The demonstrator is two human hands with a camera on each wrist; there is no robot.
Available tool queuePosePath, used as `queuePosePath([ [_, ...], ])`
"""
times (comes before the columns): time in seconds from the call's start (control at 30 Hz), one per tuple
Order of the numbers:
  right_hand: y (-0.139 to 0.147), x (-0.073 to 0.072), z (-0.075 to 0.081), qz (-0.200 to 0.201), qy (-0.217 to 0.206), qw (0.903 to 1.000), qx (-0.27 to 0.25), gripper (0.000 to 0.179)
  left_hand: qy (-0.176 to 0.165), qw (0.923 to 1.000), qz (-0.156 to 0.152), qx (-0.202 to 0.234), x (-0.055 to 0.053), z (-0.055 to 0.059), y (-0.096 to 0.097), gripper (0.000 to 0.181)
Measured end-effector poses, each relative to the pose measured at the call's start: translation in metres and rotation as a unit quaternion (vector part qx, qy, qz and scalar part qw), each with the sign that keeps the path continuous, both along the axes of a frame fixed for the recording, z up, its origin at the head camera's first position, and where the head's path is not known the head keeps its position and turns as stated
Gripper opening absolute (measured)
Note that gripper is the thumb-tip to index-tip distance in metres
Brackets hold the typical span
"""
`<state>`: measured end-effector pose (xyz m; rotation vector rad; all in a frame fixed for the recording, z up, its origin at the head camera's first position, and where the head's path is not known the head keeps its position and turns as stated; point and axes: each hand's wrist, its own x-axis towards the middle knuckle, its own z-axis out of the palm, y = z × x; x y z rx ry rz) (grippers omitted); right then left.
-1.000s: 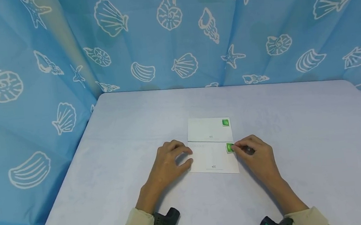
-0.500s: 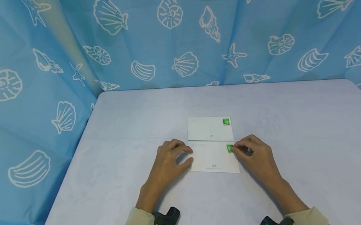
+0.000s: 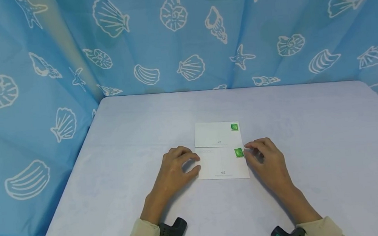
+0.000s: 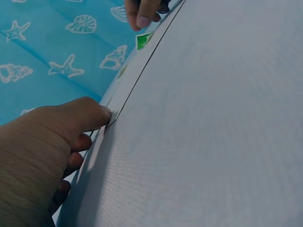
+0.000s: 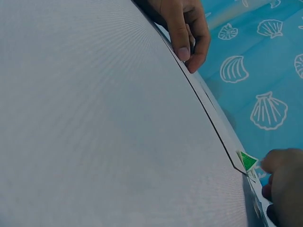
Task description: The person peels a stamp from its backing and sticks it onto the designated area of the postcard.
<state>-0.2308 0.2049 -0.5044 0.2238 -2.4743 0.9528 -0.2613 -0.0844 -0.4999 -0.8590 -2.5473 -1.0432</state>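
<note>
Two white envelopes lie one behind the other, the near envelope [image 3: 222, 164] meeting the far envelope [image 3: 212, 133]. A green stamp [image 3: 234, 127] is at the far one's upper right corner. The near one's green stamp [image 3: 239, 152] sits by its right edge; in the right wrist view this stamp [image 5: 248, 161] looks slightly raised. My left hand [image 3: 173, 170] rests thumb and fingertips on the near envelope's left edge. My right hand [image 3: 269, 162], thumb and fingers loosely bent, is just right of the near stamp, holding nothing that shows.
A white cloth covers the table [image 3: 135, 130]. Behind it and on the left hangs a blue curtain [image 3: 156, 30] with white shell prints. Each wrist wears a black camera mount, such as the left mount [image 3: 174, 229].
My right fingertips have let go of the near stamp and moved slightly right, so the whole stamp now shows. The left hand stays on the envelope. The head view has shifted a little.
</note>
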Motion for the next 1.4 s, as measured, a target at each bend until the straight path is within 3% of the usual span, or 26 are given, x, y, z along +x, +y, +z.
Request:
queuePosePath([
  [0.2, -0.0001, 0.0022, 0.0059, 0.021, 0.066, 0.9976, -0.004, 0.023, -0.002, 1.0000, 0.002, 0.001, -0.0002, -0.0008, 0.0007, 0.015],
  [0.4, -0.0008, 0.0055, 0.0095, 0.081, 0.096, 0.9920, 0.010, 0.030, -0.004, 1.0000, 0.000, 0.004, 0.0000, -0.0004, 0.0031, 0.015],
  [0.53, 0.0016, 0.0056, 0.0074, 0.102, 0.085, 0.9902, 0.043, 0.029, -0.008, 1.0000, 0.000, 0.000, 0.0004, 0.0009, 0.0054, 0.015],
  [0.73, 0.0042, 0.0051, 0.0016, 0.097, 0.026, 0.9910, 0.088, 0.024, -0.008, 1.0000, 0.000, -0.004, -0.0002, 0.0023, 0.0062, 0.016],
  [0.83, 0.0033, 0.0048, 0.0019, 0.097, 0.022, 0.9908, 0.092, 0.024, -0.010, 0.9999, 0.001, -0.004, -0.0005, 0.0025, 0.0055, 0.016],
  [1.1, 0.0004, 0.0021, 0.0070, 0.098, 0.120, 0.9872, 0.038, 0.024, -0.017, 0.9998, 0.005, -0.010, -0.0006, -0.0002, 0.0031, 0.015],
  [1.4, 0.0037, 0.0049, 0.0017, 0.100, 0.036, 0.9870, 0.121, 0.026, -0.018, 0.9998, 0.007, -0.007, 0.0001, 0.0008, 0.0041, 0.015],
])
